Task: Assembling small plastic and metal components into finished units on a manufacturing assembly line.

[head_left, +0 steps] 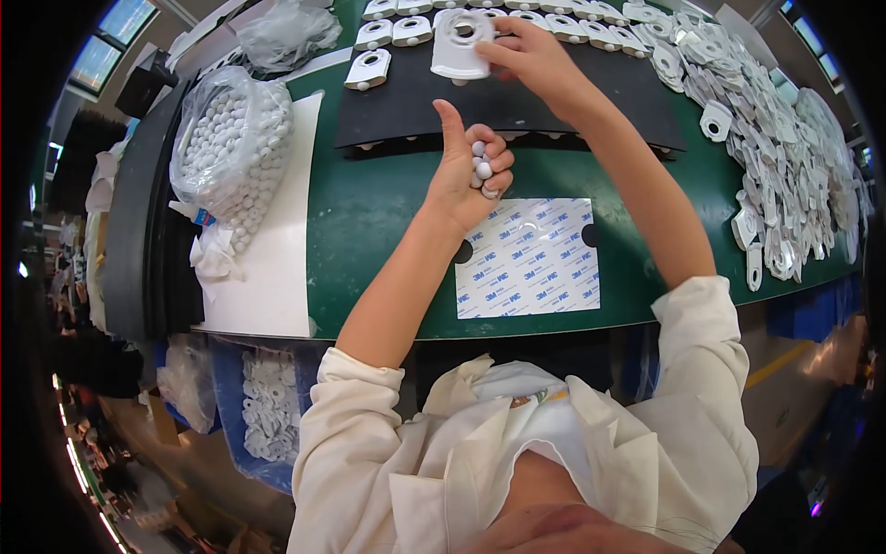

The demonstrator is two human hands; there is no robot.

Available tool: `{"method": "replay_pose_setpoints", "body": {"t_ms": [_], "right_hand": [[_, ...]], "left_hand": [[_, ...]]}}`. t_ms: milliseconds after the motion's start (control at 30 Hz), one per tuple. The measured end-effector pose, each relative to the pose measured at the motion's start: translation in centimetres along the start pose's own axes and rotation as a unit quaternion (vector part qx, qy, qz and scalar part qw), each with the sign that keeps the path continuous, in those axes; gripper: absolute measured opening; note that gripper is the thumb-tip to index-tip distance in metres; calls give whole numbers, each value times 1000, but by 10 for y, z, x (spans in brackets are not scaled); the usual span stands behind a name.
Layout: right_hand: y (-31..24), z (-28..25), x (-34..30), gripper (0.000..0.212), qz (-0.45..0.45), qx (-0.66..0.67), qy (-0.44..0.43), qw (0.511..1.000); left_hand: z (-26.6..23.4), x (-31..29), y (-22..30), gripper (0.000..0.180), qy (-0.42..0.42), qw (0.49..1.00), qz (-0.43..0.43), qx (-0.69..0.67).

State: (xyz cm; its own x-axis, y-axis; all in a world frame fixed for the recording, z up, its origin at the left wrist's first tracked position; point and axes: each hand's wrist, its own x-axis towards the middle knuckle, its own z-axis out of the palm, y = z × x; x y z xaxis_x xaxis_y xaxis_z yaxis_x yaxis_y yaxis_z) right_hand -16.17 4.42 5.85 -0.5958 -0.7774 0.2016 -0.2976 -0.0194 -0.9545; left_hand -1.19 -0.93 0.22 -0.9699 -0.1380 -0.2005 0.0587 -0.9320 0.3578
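Note:
My left hand [459, 185] is above the green table, thumb stretched up and fingers curled around several small white balls [483, 170]. Farther away, my right hand [535, 60] pinches a white plastic part [449, 61] by its right side. This part is flat, with a round hole near its top. It is held over a black board [406, 115], where rows of similar white parts lie along the far side. One such part [367, 70] sits at the board's left, nearer than the rows.
A clear plastic bag of white balls [221, 138] lies on a white sheet [277, 277] at the left. A printed backing sheet [528, 268] is on the green table [369, 222] near me. White parts [784, 166] are heaped at the right. Below the left edge hangs a blue bin [227, 397].

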Motion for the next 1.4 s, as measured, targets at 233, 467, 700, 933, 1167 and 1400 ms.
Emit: {"method": "replay_pose_setpoints", "body": {"t_ms": [233,467,700,933,1167,1400], "right_hand": [[43,51,77,21,73,-34,-53,995],[67,37,91,40,-54,-202,50,977],[44,-117,-32,44,-232,-433,158,856],[65,-414,-247,76,143,-704,492,493],[124,-454,-342,62,232,-460,549,658],[142,-404,-286,60,124,-346,556,745]], "left_hand": [[6,-3,-2,43,61,996,-58,-29],[3,3,-6,29,17,997,-76,-4],[2,-1,-3,26,12,998,-62,-5],[9,2,-12,19,-9,997,-62,32],[11,-5,-8,19,26,998,-23,60],[11,-3,-14,20,12,997,-34,70]]}}
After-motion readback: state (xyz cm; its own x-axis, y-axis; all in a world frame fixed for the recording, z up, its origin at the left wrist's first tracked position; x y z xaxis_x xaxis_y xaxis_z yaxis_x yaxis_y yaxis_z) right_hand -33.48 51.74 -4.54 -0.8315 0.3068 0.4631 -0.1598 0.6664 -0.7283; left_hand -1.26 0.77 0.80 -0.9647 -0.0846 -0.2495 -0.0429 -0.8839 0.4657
